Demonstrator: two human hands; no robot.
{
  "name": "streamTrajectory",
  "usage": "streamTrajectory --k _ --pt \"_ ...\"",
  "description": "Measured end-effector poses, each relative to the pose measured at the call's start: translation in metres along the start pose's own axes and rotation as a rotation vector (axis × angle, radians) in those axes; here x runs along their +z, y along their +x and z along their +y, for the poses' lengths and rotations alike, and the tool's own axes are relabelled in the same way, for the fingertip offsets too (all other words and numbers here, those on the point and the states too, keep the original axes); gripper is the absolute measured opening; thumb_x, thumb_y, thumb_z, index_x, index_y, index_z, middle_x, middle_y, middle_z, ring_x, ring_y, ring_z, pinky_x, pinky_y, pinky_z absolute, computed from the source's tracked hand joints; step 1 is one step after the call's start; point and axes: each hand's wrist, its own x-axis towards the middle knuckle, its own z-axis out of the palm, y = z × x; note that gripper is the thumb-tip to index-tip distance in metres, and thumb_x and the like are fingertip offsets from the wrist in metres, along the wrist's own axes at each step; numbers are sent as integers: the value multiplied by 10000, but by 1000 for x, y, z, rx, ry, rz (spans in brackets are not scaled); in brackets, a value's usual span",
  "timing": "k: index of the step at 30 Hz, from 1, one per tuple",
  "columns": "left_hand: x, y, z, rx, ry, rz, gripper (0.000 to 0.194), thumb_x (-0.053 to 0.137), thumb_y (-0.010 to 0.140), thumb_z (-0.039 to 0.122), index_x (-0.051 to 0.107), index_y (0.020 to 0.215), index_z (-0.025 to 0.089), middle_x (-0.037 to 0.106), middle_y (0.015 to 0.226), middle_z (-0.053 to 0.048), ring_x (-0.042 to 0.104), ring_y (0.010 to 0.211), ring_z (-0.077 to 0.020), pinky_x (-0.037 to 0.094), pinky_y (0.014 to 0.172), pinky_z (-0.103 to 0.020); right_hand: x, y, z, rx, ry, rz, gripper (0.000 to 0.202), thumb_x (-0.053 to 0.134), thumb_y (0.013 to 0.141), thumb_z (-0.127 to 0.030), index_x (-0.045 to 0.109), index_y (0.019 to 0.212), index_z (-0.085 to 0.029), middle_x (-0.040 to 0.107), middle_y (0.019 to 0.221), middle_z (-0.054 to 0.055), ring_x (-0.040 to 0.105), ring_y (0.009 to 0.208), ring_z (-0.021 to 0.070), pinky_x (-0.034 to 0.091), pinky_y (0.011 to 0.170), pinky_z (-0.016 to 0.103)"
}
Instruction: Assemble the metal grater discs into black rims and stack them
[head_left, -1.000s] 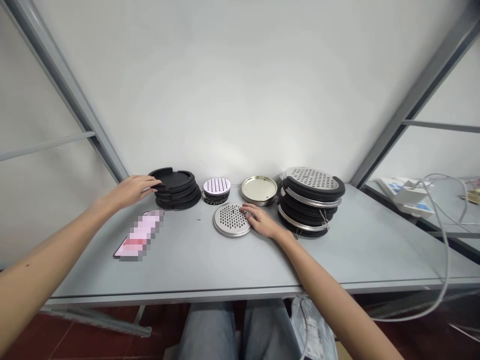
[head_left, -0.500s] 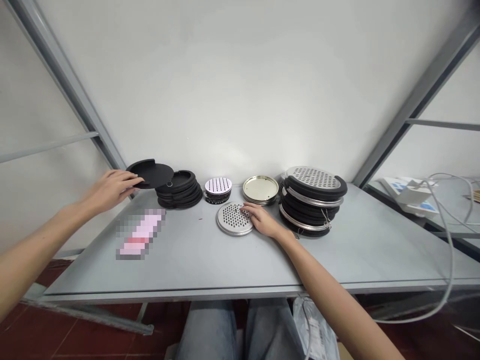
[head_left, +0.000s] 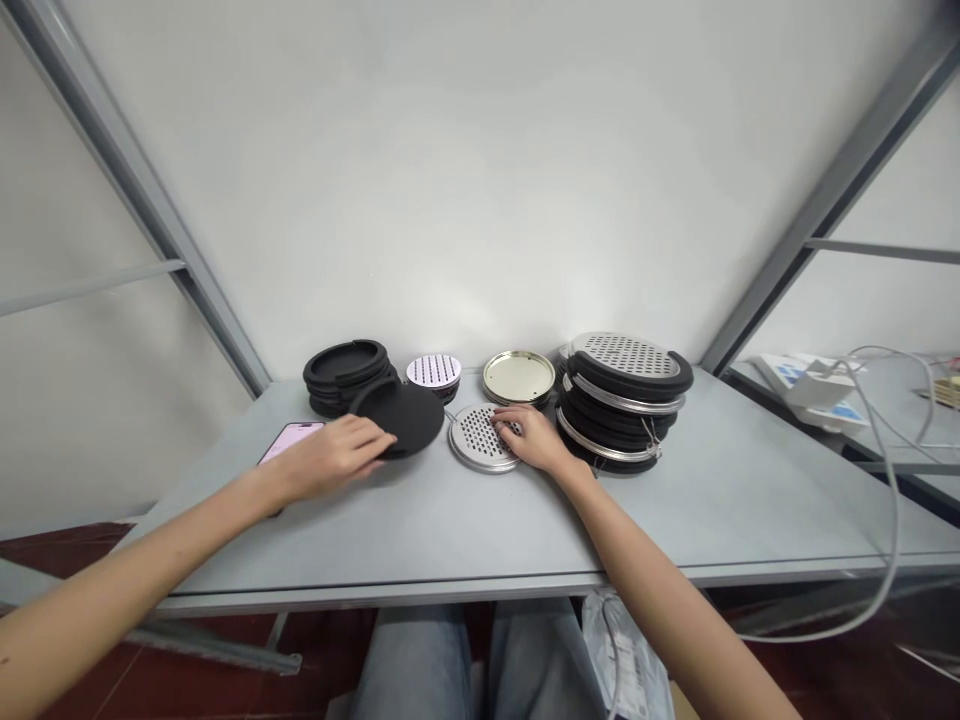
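Observation:
My left hand [head_left: 341,455] is closed on the edge of a round black tray [head_left: 405,415] with a raised rim along part of it. The tray is tilted in front of a stack of similar black trays [head_left: 345,365]. A round perforated metal plate [head_left: 480,440] lies on the table, and my right hand [head_left: 529,437] grips its right side, fingers curled over the top. A thin wire loop shows at the plate's upper left edge. To the right stands a tall stack of black trays and perforated metal plates [head_left: 622,400], with wire loops hanging from it.
Along the wall are small discs with a slotted white top [head_left: 433,371] and a pile of shallow gold-coloured lids [head_left: 519,377]. A phone [head_left: 294,437] lies partly under my left forearm. A white cable [head_left: 896,520] hangs at the right beside a white adapter [head_left: 821,388].
My left hand has brought the black tray rightward and down from beside the black stack, towards the metal plate. The metal plate has shifted slightly right with my right hand.

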Motion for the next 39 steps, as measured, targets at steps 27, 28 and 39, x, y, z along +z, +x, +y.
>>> streamTrajectory --k 27,28,39 --pt "82 28 5 -582 -577 -50 455 481 922 504 628 1246 220 560 1376 -70 492 1298 -257 386 1102 -429 2 -1 0 345 146 -50 711 678 776 -427 396 1362 -140 628 1190 173 608 1094 278 452 958 416" --pt "81 27 6 -586 -584 -40 448 487 920 499 637 1234 217 567 1368 -73 503 1289 -257 391 1099 -429 4 0 1 393 217 -37 768 708 749 -411 357 1380 -148 632 1178 159 618 1070 264 457 953 412" --pt "79 22 9 -596 -609 33 417 511 918 461 649 1218 208 603 1324 -85 536 1257 -265 415 1074 -452 -4 10 5 304 630 382 625 691 726 -390 461 1283 -224 636 1094 74 614 1001 224 460 946 431"
